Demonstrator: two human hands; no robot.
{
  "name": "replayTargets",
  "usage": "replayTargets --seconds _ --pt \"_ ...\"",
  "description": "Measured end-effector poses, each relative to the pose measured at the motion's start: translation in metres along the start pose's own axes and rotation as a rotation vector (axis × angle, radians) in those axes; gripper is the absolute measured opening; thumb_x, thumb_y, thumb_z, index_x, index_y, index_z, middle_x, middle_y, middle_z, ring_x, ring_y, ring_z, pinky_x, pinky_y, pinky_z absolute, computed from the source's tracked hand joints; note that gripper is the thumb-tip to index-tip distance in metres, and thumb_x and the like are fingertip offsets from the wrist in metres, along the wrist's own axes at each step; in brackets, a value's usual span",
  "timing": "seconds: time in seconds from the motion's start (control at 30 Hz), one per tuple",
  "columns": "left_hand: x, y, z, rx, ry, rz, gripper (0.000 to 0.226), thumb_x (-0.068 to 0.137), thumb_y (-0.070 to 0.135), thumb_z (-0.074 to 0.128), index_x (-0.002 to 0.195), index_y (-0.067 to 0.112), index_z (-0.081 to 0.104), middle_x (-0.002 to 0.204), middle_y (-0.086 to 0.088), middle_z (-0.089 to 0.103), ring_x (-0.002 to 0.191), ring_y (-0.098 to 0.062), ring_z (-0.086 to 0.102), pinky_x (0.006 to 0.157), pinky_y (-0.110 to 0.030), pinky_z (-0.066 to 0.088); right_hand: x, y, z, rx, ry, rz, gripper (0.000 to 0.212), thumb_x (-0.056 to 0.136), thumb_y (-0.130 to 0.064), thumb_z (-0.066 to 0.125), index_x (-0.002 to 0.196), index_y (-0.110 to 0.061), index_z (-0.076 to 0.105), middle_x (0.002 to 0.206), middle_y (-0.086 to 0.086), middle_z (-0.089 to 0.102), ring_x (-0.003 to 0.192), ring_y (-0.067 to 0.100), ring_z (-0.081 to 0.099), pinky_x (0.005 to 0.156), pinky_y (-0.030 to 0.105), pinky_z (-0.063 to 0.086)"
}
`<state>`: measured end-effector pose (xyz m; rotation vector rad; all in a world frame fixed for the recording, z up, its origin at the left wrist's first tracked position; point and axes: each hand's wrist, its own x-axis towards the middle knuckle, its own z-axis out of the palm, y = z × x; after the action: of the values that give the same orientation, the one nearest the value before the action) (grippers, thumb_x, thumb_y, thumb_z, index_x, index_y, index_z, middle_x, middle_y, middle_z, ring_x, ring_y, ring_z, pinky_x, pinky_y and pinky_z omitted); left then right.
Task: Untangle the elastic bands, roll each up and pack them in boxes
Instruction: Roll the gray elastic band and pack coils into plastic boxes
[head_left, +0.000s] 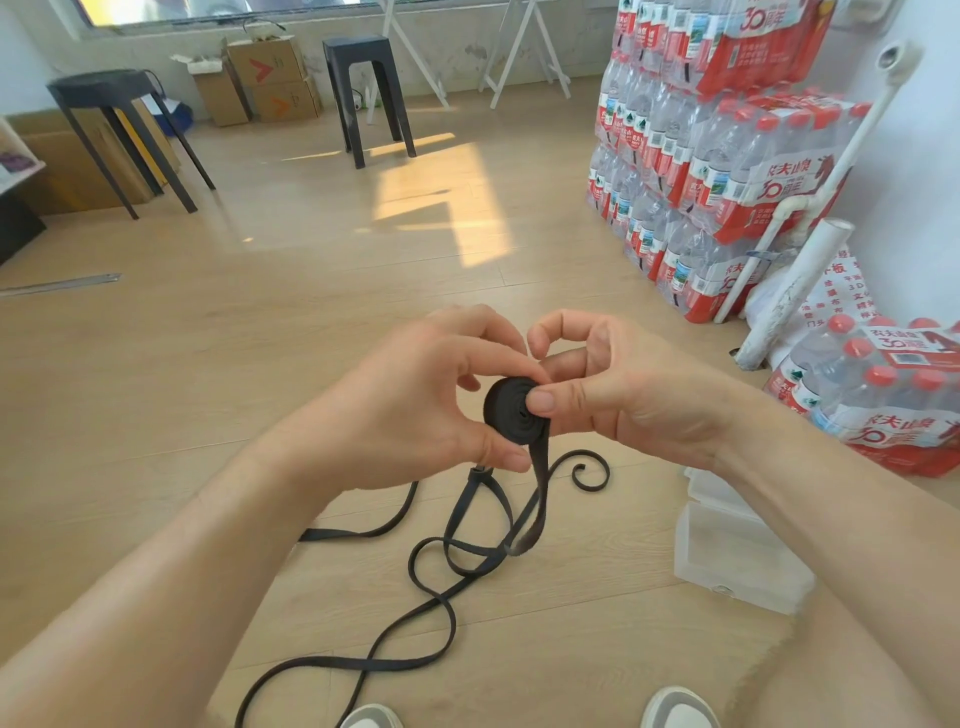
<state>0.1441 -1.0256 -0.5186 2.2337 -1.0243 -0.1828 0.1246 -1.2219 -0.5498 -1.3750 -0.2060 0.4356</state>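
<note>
A black elastic band is partly wound into a flat roll (506, 410), held up above the floor between both hands. My left hand (415, 410) pinches the roll's left and lower edge with thumb and fingers. My right hand (623, 389) pinches it from the right, thumb pressed on its centre. The band's free tail (537, 499) hangs down from the roll. More loose black band (441, 597) lies in loops and curls on the wooden floor below. A clear plastic box (737, 556) stands on the floor at the right, partly behind my right forearm.
Stacked packs of water bottles (717, 156) line the right wall, with another pack (883, 395) and white tubes (795, 296) near the box. Two dark stools (371, 93) and cardboard boxes (260, 78) stand at the far side. My shoes (680, 709) show at the bottom edge.
</note>
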Motion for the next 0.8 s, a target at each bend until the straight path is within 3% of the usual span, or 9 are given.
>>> replayTargets --seconds 0.1,0.2,0.4,0.53,0.7,0.8 --pt "0.000 -0.002 0.002 0.031 0.120 0.013 0.050 0.051 0.027 0.091 0.096 0.036 0.072 0.098 0.019 0.057 0.094 -0.004 0.053 0.077 -0.016 0.043 0.001 0.001 0.000 0.044 -0.007 0.003 0.043 0.066 0.004 0.080 0.096 -0.013 0.055 0.084 0.009 0.071 0.080 0.023 0.066 0.083 0.034 0.054" --pt "0.000 -0.005 0.003 0.088 0.168 0.037 0.049 0.049 0.033 0.091 0.094 0.034 0.071 0.098 0.019 0.055 0.092 -0.003 0.050 0.072 -0.012 0.039 0.002 0.002 0.001 0.059 0.013 0.007 0.040 0.060 -0.010 0.079 0.094 -0.013 0.058 0.083 0.009 0.071 0.079 0.023 0.066 0.080 0.031 0.055" --pt "0.003 -0.008 0.006 0.204 0.178 0.062 0.050 0.051 0.036 0.090 0.096 0.031 0.069 0.100 0.015 0.051 0.093 0.006 0.043 0.074 -0.004 0.029 0.003 0.005 0.001 0.082 0.051 0.002 0.033 0.056 -0.014 0.082 0.085 -0.012 0.065 0.087 0.011 0.071 0.078 0.020 0.066 0.071 0.026 0.056" --pt "0.004 -0.007 0.007 0.208 0.172 0.053 0.051 0.050 0.034 0.090 0.095 0.032 0.067 0.102 0.015 0.049 0.095 0.005 0.044 0.074 -0.002 0.028 0.001 0.005 0.000 0.066 0.049 -0.001 0.033 0.057 -0.013 0.082 0.087 -0.013 0.067 0.088 0.012 0.072 0.079 0.021 0.069 0.073 0.028 0.057" --pt "0.005 -0.008 0.012 0.183 0.127 0.080 0.057 0.051 0.036 0.090 0.089 0.036 0.048 0.096 0.021 0.046 0.091 0.000 0.046 0.072 -0.007 0.032 -0.001 0.001 0.001 0.034 0.021 -0.025 0.046 0.058 -0.011 0.079 0.102 -0.007 0.064 0.087 0.011 0.073 0.078 0.018 0.070 0.071 0.026 0.056" --pt "0.005 -0.009 0.014 0.229 0.125 0.091 0.061 0.051 0.038 0.089 0.084 0.044 0.038 0.096 0.024 0.042 0.092 0.006 0.042 0.073 -0.004 0.030 -0.001 0.001 0.002 -0.011 -0.004 -0.036 0.046 0.063 0.003 0.082 0.103 -0.008 0.063 0.084 0.010 0.072 0.082 0.021 0.069 0.076 0.029 0.056"
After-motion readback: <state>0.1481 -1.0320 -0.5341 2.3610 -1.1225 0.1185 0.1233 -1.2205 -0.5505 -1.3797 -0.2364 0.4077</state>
